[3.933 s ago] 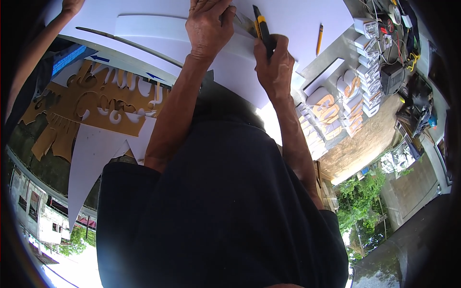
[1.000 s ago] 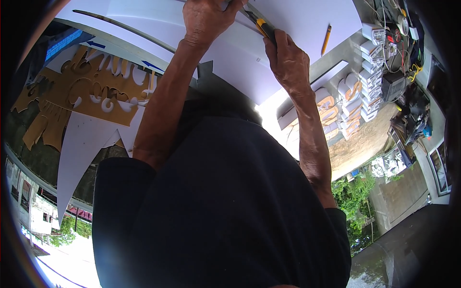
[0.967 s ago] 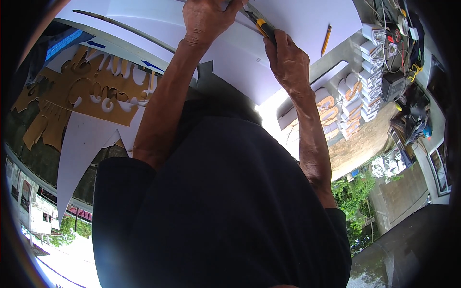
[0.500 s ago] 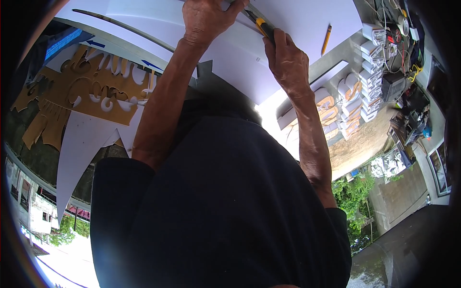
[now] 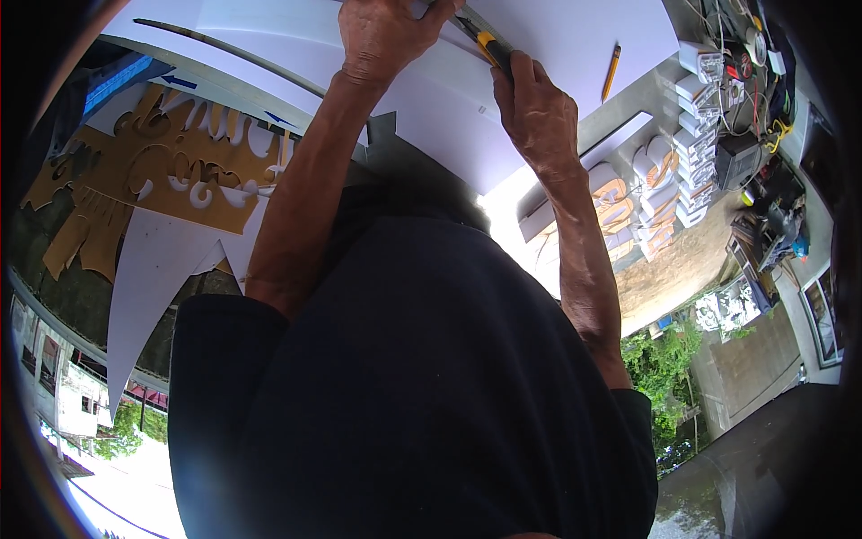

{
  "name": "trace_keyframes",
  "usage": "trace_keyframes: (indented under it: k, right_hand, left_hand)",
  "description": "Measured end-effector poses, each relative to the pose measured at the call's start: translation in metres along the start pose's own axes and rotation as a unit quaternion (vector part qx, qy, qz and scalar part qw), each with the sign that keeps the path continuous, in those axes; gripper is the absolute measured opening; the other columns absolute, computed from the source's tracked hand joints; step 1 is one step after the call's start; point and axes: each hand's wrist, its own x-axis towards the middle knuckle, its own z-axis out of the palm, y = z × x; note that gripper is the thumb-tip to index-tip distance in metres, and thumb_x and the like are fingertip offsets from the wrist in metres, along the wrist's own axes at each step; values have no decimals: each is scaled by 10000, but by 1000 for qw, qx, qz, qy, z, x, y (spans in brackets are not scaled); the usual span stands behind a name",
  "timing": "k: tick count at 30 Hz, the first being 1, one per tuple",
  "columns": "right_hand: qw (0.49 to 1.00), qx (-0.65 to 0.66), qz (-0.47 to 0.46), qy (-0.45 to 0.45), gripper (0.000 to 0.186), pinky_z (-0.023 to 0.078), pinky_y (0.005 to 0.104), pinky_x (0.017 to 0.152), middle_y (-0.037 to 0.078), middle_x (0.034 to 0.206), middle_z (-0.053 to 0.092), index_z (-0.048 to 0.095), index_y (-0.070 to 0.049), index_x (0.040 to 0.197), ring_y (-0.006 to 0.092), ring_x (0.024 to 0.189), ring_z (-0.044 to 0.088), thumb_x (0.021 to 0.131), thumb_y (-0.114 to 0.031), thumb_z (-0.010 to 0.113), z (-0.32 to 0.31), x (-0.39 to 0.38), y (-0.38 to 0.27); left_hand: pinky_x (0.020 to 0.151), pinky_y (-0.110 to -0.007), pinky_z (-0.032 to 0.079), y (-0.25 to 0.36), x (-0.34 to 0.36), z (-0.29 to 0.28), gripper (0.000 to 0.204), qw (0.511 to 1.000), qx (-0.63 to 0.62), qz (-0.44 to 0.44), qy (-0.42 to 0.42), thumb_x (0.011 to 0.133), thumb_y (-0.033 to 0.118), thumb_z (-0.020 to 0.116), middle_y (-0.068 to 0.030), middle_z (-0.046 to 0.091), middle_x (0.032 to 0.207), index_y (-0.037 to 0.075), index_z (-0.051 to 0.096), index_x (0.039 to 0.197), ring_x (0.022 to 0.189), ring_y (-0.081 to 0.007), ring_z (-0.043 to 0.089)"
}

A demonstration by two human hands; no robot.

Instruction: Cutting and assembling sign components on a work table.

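My right hand (image 5: 539, 121) is closed round a utility knife (image 5: 489, 45) with a yellow and dark body. Its tip end points up and left over a large white sheet (image 5: 575, 54). Beside the knife runs a grey metal strip like a ruler (image 5: 489, 29). My left hand (image 5: 386, 40) lies on the sheet left of the knife, thumb stretched toward the strip. The top edge cuts off its other fingers, so what they press on is hidden. A yellow pencil (image 5: 611, 74) rests on the sheet to the right.
Brown and white cut-out panels (image 5: 180, 171) lie at the left, near a long thin dark strip (image 5: 224, 49). White boxy shapes (image 5: 696, 144) stand in a row at the right, by tangled cables (image 5: 727, 54) and a dark box (image 5: 736, 160).
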Motion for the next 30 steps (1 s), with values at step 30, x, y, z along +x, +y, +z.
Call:
trace_keyframes:
  k: [30]
  right_hand:
    - [998,-57,11,27,207,546,400,463,111,780,659,478,-69,951,300,580,695,985,-194,639,4,-16,-9]
  left_hand:
    - [1130,-485,425,12,5,-7,383,1000,-2,-24,-15,742,119,854,-159,685,1285,-1,748,1091,1324,-372,555]
